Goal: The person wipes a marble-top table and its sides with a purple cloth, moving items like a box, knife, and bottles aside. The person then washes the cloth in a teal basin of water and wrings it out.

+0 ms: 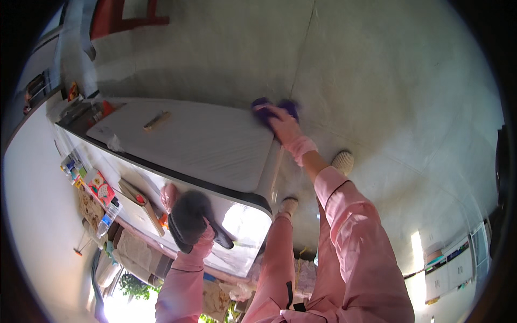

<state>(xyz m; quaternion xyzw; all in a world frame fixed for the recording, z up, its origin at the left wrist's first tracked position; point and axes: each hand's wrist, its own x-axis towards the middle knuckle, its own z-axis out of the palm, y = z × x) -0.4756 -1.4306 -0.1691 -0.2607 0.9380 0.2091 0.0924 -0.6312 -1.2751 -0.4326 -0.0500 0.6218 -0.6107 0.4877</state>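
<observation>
My right hand (287, 128), in a thin pinkish glove, grips a dark purple cloth (266, 113) at the far right corner of a chest-like white appliance or cabinet with a grey top (194, 141). The cloth is blurred. Gloved too, my left hand (205, 238) holds a dark grey cloth (192, 216) over the glossy white near part of the same furniture. Part of that hand is hidden by the cloth. Beside the grey cloth lies a crumpled pink glove-like item (168, 197). A small brown object (157, 120) rests on the grey top.
A clear plastic bottle (108, 220), a red patterned package (100, 186) and a pale box (141, 206) are at the left. Black bins or trays (76, 113) sit at the top's far left end. A red frame (121, 18) stands on the grey floor (363, 80).
</observation>
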